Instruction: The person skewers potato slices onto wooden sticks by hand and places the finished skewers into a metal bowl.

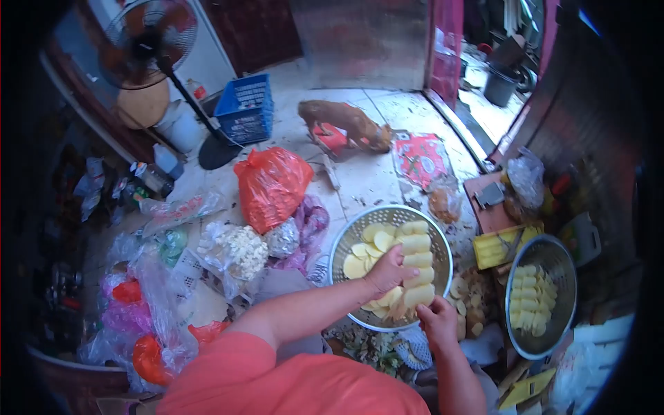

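Note:
A metal colander (337, 277) holds loose pale-yellow slices, which look like potato (355, 267). Over its right side runs a lengthwise row of overlapping potato slices (417, 245); no stick shows in it. My left hand (389, 271) reaches in from the left, thumb and fingers closed against the middle of this row. At the row's near end, my right hand (437, 319) pinches the edge of the lowest slice (419, 296); anything thinner between its fingers is hidden. To the right, a second metal colander (566, 297) contains several similar rows of slices (531, 299).
A brown dog (346, 123) stands on the tiles ahead. A red plastic bag (273, 185) and other bags lie left of the colander. Farther back are a blue crate (243, 107) and a standing fan (146, 45). A yellow board (507, 245) lies between the colanders.

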A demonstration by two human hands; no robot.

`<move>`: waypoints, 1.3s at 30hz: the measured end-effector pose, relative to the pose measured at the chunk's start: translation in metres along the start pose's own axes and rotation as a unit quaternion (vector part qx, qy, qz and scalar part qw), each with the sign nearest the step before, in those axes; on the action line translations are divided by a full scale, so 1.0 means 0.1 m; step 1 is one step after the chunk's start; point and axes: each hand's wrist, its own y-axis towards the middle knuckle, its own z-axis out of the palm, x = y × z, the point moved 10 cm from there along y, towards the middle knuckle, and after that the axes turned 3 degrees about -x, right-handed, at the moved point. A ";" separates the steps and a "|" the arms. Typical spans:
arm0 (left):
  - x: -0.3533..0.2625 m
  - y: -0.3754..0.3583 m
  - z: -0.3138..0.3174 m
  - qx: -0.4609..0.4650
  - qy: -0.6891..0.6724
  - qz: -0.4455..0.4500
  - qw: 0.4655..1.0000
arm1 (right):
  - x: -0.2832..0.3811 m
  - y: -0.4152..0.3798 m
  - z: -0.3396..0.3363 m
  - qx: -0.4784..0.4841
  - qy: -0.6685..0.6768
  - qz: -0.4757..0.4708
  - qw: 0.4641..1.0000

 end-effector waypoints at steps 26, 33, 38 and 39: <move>0.10 0.17 -0.51 -0.190 0.153 -0.113 0.963 | -0.50 -0.37 -4.72 -0.437 -0.132 0.160 0.875; -0.01 0.12 -0.75 -0.216 0.202 -0.100 0.950 | -0.05 -0.45 -4.76 -0.422 -0.627 0.169 0.633; -0.11 0.11 -0.88 -0.201 0.296 -0.073 0.931 | 0.70 -0.30 -3.16 -0.351 -0.513 -0.011 0.783; -0.14 0.10 -0.90 -0.206 0.332 -0.065 0.918 | 0.68 -0.19 -2.77 -0.296 -0.481 -0.044 0.824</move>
